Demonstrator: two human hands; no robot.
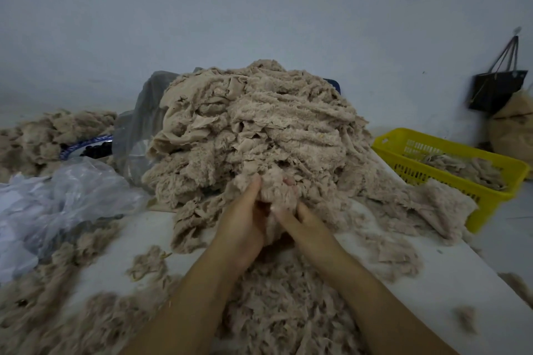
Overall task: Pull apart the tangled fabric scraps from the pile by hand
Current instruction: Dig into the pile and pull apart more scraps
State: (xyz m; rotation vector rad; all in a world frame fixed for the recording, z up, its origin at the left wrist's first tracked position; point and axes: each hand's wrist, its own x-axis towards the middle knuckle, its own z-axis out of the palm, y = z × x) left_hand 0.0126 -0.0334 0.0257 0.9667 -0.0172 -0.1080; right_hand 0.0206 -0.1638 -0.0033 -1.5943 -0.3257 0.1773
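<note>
Heaping at twelve o'clock on the white bench (450, 277), the pile of fabric scraps (259, 124) dominates. At its six o'clock edge sits one clump (275, 190), held from both sides: the left hand (245, 222) curls its grip round it, thumb on top; the right hand (302, 225) grips likewise, fingertips over it.

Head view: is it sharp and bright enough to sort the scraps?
Head view: dim, flat light, no glare; pile sharp at centre; loose scraps at the bottom edge and black bag at right blurred; edges bent by the wide lens.
</note>
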